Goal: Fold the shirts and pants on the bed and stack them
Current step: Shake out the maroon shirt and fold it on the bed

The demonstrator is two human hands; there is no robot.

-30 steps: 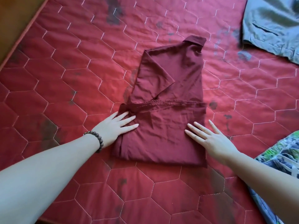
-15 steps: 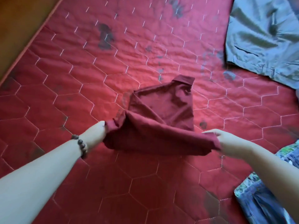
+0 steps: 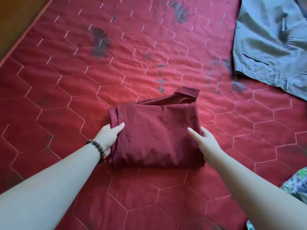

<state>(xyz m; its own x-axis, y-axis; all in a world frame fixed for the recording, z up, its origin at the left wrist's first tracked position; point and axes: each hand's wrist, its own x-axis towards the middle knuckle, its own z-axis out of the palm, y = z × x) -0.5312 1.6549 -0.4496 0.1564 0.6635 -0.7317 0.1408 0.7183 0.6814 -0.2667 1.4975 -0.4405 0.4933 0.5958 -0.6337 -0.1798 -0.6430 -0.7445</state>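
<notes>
A dark red shirt [image 3: 156, 133] lies folded into a compact rectangle in the middle of the red quilted bed [image 3: 66, 90]; its collar sticks out at the far edge. My left hand [image 3: 110, 135], with a bead bracelet on the wrist, grips the fold's left edge, thumb on top and fingers tucked under. My right hand [image 3: 201, 138] holds the right edge the same way, thumb on the cloth and fingers hidden beneath it.
Grey pants [image 3: 272, 45] lie spread out at the far right of the bed. A patterned green and blue garment [image 3: 297, 185] shows at the right edge, near me. The bed's left edge runs diagonally by a brown floor [image 3: 18, 15].
My hands went from pressing flat on the half-folded shirt to gripping its near part, lifting it and folding it over the far half. The shirt is now a smaller bundle.
</notes>
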